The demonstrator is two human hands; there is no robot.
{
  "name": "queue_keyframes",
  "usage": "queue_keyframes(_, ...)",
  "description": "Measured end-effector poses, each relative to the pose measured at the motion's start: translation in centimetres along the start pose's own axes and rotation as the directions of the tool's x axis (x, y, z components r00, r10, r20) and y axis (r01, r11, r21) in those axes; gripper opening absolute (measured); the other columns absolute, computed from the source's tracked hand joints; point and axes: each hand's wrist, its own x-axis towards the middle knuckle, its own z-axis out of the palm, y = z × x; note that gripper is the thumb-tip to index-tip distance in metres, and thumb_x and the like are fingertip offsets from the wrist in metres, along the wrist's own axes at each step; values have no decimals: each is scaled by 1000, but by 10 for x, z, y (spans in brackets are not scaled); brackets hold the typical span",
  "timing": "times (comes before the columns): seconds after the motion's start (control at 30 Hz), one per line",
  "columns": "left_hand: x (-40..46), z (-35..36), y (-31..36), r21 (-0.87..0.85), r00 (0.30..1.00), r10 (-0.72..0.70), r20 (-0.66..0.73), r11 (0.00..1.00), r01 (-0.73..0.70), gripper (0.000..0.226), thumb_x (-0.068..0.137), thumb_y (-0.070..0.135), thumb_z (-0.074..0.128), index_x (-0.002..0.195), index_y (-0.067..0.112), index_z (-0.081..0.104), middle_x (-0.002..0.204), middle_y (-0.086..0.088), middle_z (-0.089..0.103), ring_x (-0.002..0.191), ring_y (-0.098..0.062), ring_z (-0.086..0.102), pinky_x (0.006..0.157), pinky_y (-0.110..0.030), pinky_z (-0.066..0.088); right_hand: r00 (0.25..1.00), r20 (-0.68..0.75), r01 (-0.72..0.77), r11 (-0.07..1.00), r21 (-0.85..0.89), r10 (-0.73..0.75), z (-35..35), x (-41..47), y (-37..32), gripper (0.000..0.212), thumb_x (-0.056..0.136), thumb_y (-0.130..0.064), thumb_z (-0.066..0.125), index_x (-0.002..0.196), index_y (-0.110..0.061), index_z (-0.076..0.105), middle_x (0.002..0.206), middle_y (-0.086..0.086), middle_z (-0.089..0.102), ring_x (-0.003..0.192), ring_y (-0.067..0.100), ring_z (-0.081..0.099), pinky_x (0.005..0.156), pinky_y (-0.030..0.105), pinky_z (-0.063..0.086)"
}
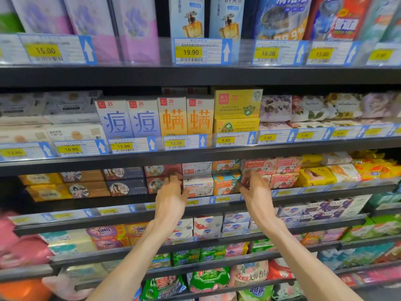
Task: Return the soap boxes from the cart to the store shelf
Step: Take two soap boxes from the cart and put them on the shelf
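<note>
I have both arms reaching up to the store shelf [121,210], the third tier down, where the soap boxes sit in stacked rows. My left hand [171,197] is at the left edge of the white Goat Soap box [198,186], fingers loosely spread and a little curled, the fingertips up by the dark red boxes [161,177] next to it; I cannot tell whether they actually touch anything, since the hand is blurred. My right hand [256,193] is at the right side of the orange and teal Goat Soap box [225,181], fingers relaxed and parted, tips near the pink Goat Soap boxes [272,170]; it holds nothing that I can see. The white and orange boxes stand side by side between my two hands, on the shelf, behind the price rail [217,199]. On the tier above I see tall boxes with big blue characters [128,119] and orange ones [186,118] beside them. The cart is out of my view.
</note>
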Motion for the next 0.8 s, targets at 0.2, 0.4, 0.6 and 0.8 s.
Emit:
queue_keyframes(0.2,-2,-3,2,-1,1000,-1,8,1000,1,43,95,36,67,127,9,56,120,-9,66,110,-29,66,88,-45,58,986,64,162,975,-154,-154,1,-10,-20,15,94,-40,63,89,-27,69,71,-13,68,60,5,62,55,31,52)
queue_keyframes(0.4,-4,-6,4,7,1000,9,15,1000,-10,39,96,35,65,125,10,55,116,-8,65,103,-28,66,84,-44,58,925,192,377,849,-370,-327,18,-27,-25,31,99,-37,44,75,-25,60,66,-10,60,56,11,53,50,29,49)
queue_keyframes(0.6,-4,-6,4,34,999,8,37,999,-9,37,97,31,63,123,6,54,113,-11,64,100,-32,64,79,-42,54,924,168,381,847,-370,-342,14,-31,-31,26,98,-27,49,72,-26,53,67,-13,53,59,7,41,52,19,31)
queue_keyframes(0.8,-6,-7,-3,33,997,72,12,997,-73,35,98,37,61,120,10,56,106,-6,66,90,-26,68,73,-40,58,921,182,387,859,-336,-344,10,-34,-32,24,99,-28,47,101,-25,71,98,-13,73,85,6,65,71,19,52)
